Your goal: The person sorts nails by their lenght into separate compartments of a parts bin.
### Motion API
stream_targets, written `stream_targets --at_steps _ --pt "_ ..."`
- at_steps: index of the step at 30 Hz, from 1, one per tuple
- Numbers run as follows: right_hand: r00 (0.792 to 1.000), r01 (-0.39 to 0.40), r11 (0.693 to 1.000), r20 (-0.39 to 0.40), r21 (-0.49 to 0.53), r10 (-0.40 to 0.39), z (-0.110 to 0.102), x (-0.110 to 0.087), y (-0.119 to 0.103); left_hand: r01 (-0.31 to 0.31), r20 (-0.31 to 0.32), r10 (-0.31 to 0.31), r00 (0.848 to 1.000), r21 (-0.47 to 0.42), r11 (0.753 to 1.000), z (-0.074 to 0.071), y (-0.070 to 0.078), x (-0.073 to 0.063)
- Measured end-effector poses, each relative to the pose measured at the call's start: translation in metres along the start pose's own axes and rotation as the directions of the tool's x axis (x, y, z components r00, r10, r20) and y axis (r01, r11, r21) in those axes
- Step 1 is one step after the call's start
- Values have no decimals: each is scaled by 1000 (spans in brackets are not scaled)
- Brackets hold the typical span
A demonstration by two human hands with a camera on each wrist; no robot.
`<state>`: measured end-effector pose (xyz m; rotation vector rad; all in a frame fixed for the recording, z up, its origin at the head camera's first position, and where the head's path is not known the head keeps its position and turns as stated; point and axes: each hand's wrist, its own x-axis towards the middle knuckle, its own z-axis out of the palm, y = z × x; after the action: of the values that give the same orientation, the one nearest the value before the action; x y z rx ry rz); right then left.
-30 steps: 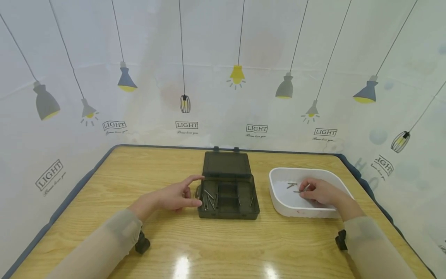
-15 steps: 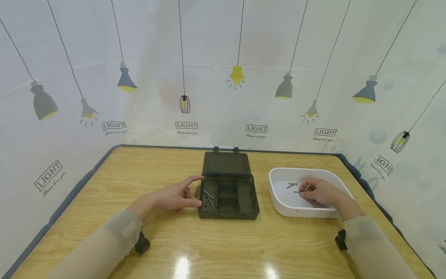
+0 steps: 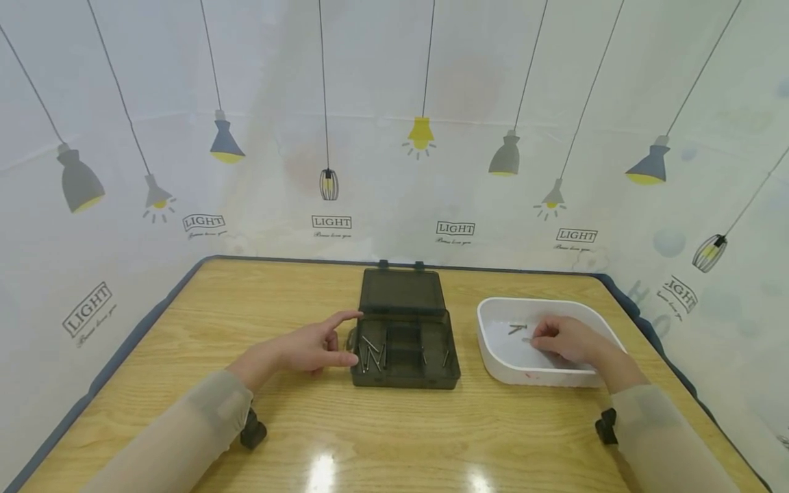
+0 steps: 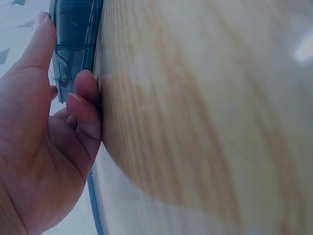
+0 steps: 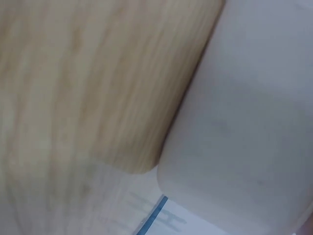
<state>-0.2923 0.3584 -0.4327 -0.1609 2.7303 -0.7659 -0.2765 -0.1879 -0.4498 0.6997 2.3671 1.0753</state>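
Note:
A dark translucent compartment box [image 3: 405, 381] lies on the table with its lid [image 3: 402, 291] folded back. My left hand [image 3: 308, 349] is at the box's left side, index finger stretched to the back corner and thumb at the front one. In the left wrist view its other fingers curl beside the box [image 4: 73, 32]. Several metal screws [image 3: 372, 356] lie in the left compartment, a couple more on the right. Inside the white tray [image 3: 502, 370], my right hand [image 3: 568, 339] pinches a small screw [image 3: 527, 340], mostly covered by the fingers. Loose screws [image 3: 516, 329] lie just beyond.
Both containers stand on a wooden table [image 3: 394, 431], the tray to the right of the box. A printed curtain [image 3: 382, 192] hangs behind the table's dark-edged far side. Only the tray's outer wall [image 5: 239, 122], table and curtain fill the right wrist view.
The piece at my right fingertips shows less than before, and those fingers have shifted very slightly. My left hand, the box and the tray hold their places.

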Motion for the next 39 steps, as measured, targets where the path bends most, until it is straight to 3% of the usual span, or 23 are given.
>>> stream_targets --at_steps 5,9,14,25,39 --pt "999 12 1000 -50 18 -12 -4 -4 -5 2 1 -2 1000 -8 1000 1 0 1" --pt "995 65 997 -78 52 -61 -7 -5 -11 8 -2 -8 1000 -8 1000 0 2 -1" --pt "990 126 989 -78 82 -120 -7 -8 -24 20 -1 -20 1000 -3 1000 0 5 -2" --pt "982 178 965 -98 194 -162 3 -12 -61 37 9 -37 999 -24 999 0 1 1" --pt "943 326 926 -143 189 -302 16 -14 -104 30 9 -30 1000 -28 999 -1 4 0"
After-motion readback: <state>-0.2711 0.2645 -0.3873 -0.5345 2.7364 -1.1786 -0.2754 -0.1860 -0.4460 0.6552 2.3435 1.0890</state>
